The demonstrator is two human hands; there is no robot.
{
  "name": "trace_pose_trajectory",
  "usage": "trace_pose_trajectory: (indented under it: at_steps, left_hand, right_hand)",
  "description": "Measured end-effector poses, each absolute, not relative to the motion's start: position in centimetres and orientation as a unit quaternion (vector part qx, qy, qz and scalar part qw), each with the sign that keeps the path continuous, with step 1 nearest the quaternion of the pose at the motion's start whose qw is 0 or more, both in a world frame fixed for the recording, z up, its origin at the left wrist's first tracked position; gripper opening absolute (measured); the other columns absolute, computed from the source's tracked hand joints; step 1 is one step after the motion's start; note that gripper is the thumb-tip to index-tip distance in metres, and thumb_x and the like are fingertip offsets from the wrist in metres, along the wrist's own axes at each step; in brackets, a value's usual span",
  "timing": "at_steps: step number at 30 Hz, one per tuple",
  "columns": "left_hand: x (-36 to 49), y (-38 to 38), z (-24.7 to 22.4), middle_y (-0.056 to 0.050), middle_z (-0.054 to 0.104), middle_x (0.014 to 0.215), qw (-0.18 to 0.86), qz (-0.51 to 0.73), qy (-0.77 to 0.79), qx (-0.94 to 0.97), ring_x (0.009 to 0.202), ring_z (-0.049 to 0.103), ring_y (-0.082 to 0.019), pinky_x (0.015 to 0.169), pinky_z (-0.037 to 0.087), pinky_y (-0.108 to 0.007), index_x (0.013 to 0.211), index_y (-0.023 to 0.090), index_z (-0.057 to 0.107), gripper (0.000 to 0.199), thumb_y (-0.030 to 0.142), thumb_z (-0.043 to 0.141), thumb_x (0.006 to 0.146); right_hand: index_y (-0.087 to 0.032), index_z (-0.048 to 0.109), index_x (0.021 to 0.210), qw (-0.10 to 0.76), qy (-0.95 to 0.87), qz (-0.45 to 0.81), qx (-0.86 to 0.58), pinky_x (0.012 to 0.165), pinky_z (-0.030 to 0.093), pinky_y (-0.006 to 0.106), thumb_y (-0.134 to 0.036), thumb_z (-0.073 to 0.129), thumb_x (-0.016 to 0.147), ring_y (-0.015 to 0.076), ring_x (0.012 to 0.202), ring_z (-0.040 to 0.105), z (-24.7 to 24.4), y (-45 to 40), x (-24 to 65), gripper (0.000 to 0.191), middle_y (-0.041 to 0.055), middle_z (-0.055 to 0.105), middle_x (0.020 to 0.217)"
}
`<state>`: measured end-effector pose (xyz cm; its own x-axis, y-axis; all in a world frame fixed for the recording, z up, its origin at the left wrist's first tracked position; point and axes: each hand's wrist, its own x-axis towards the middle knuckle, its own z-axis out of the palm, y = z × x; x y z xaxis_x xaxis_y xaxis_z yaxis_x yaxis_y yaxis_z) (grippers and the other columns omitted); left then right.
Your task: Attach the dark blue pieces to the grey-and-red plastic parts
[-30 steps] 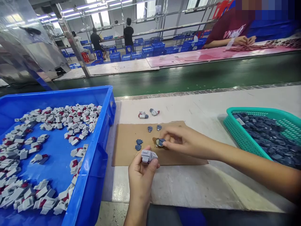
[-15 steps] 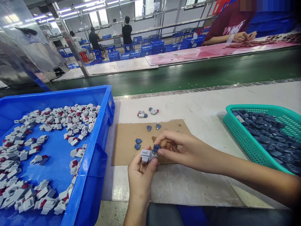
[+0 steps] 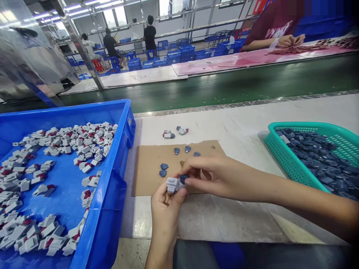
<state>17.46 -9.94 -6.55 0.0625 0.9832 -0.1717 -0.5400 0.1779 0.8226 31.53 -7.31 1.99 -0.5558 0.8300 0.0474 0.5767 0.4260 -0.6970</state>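
My left hand (image 3: 166, 207) is closed on a light grey plastic piece (image 3: 172, 184), held over the front edge of a cardboard sheet (image 3: 151, 160). My right hand (image 3: 207, 173) pinches a small dark blue piece (image 3: 183, 179) against the right side of the grey one, so the two touch. Several dark blue pieces, among them one at the back (image 3: 187, 148) and a close pair at the left (image 3: 163, 166), lie on the cardboard. Beyond it, two joined grey, red and blue pieces (image 3: 168, 134) (image 3: 182, 130) rest on the white table.
A large blue bin (image 3: 112, 179) with many grey and red pieces stands at the left. At the right is a green basket (image 3: 291, 164) of dark blue pieces. Behind the table runs a green conveyor (image 3: 224, 86); a person in a dark red shirt (image 3: 269, 30) works across it.
The dark blue piece in my right hand has come closer against the grey piece. Another dark blue piece at the back right of the cardboard now shows more fully. The whole view has shifted slightly.
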Motion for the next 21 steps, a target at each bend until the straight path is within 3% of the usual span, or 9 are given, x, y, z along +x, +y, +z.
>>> trace_pose_trajectory:
  at_steps: [5,10,13,17,21]
  left_hand:
    - [17.2,-9.8,-6.3,-0.004,0.067,0.078,0.681,0.568,0.364,0.287,0.08,0.062,-0.017,0.074,0.047,-0.025,0.088,0.017,0.067,0.029,0.025,0.073,0.061]
    - [17.4,-9.8,-6.0,-0.004,0.067,0.078,0.681,0.57,0.359,0.286,0.083,0.061,-0.018,0.077,0.046,-0.026,0.085,0.017,0.067,0.027,0.026,0.073,0.061]
    - [17.2,-9.8,-6.1,-0.003,0.067,0.078,0.692,0.571,0.357,0.26,0.077,0.06,-0.014,0.073,0.045,-0.022,0.083,0.018,0.067,0.027,0.029,0.073,0.06]
    - [16.7,-9.7,-6.7,-0.001,0.067,0.077,0.71,0.568,0.358,0.212,0.072,0.058,-0.011,0.07,0.044,-0.02,0.083,0.02,0.067,0.026,0.031,0.073,0.06]
    - [16.5,-9.5,-6.8,-0.004,0.066,0.085,0.728,0.564,0.318,0.225,0.081,0.058,-0.013,0.076,0.043,-0.022,0.09,0.019,0.065,0.03,0.031,0.071,0.064]
  right_hand:
    - [-0.018,0.06,0.088,0.264,-0.813,0.288,-0.432,0.051,0.035,0.017,-0.023,0.052,0.082,0.0069,0.056,0.049,0.9,-7.6,31.2,0.012,-0.0014,0.059,0.068]
    - [-0.02,0.06,0.09,0.254,-0.818,0.28,-0.433,0.054,0.037,0.018,-0.027,0.053,0.082,0.0077,0.058,0.051,0.8,-7.7,31.3,0.013,-0.0017,0.06,0.071]
    - [-0.021,0.055,0.104,0.247,-0.843,0.241,-0.413,0.067,0.043,0.021,-0.037,0.055,0.08,0.0119,0.079,0.055,0.4,-7.8,31.3,0.028,0.0015,0.06,0.09]
    - [-0.017,0.027,0.131,0.245,-0.884,0.097,-0.387,0.086,0.04,0.032,-0.044,0.059,0.076,0.0197,0.108,0.045,-1.1,-7.7,30.7,0.069,0.0095,0.047,0.12]
    - [-0.013,0.028,0.13,0.219,-0.899,0.016,-0.379,0.08,0.041,0.037,-0.039,0.054,0.08,0.0225,0.103,0.047,-1.9,-7.1,29.5,0.062,0.011,0.049,0.117]
